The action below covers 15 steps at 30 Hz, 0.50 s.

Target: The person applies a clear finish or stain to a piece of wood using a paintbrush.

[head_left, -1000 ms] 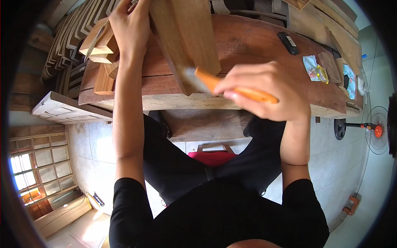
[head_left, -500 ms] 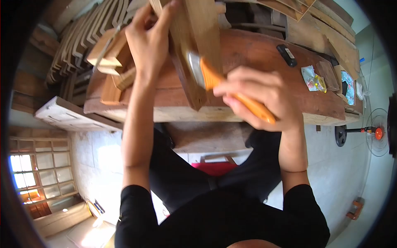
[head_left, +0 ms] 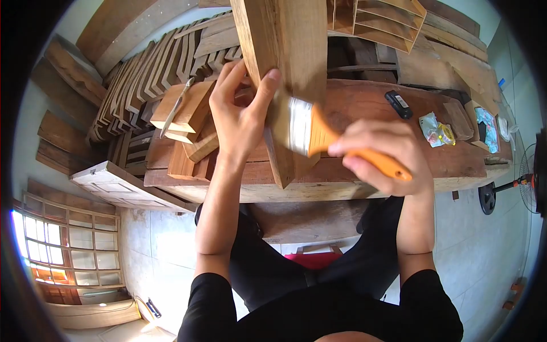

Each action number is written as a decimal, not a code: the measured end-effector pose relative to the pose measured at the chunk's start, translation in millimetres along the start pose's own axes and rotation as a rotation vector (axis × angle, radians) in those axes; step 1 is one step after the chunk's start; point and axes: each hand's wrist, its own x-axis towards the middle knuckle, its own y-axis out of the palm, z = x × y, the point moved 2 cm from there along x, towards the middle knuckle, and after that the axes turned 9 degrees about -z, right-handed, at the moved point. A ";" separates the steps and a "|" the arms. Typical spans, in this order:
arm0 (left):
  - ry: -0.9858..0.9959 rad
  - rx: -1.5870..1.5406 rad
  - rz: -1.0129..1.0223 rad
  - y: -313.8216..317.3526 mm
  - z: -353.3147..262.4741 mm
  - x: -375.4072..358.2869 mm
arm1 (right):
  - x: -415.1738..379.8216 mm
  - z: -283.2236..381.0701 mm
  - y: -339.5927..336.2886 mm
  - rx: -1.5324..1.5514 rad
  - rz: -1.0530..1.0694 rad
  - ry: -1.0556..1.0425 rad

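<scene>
My left hand [head_left: 242,122] grips the near left edge of a long wooden piece [head_left: 306,54], thumb on its inner face and fingers round the outside. The piece has two boards meeting at an angle and rises from the bench away from me. In my right hand [head_left: 390,154] is a flat paintbrush [head_left: 321,134] with an orange handle and a pale metal band. Its bristle end lies against or very close to the wood, just below my left hand; the bristles are blurred, so contact is hard to tell.
The reddish-brown workbench [head_left: 364,134] carries stacked wood blocks [head_left: 194,111] with a thin tool [head_left: 178,107] on top at left. A black device [head_left: 397,104] and small plastic packets [head_left: 436,131] lie at right. Many cut wooden parts [head_left: 154,71] stand behind; a fan [head_left: 529,179] is at far right.
The whole view has shifted, showing more behind the bench. My left hand has come down the wood towards me. The paintbrush has moved slightly right, still in my right hand.
</scene>
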 end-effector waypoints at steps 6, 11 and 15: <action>0.005 0.036 0.042 -3.0 -2.4 0.5 | 0.9 -1.9 -0.8 -0.019 -0.268 -0.020; 0.046 0.018 0.062 -3.1 -3.0 1.3 | -1.8 -6.5 -6.5 0.109 -0.233 0.012; 0.089 -0.033 0.106 -3.0 -8.3 -0.3 | 0.1 -4.8 -11.8 0.077 -0.263 0.023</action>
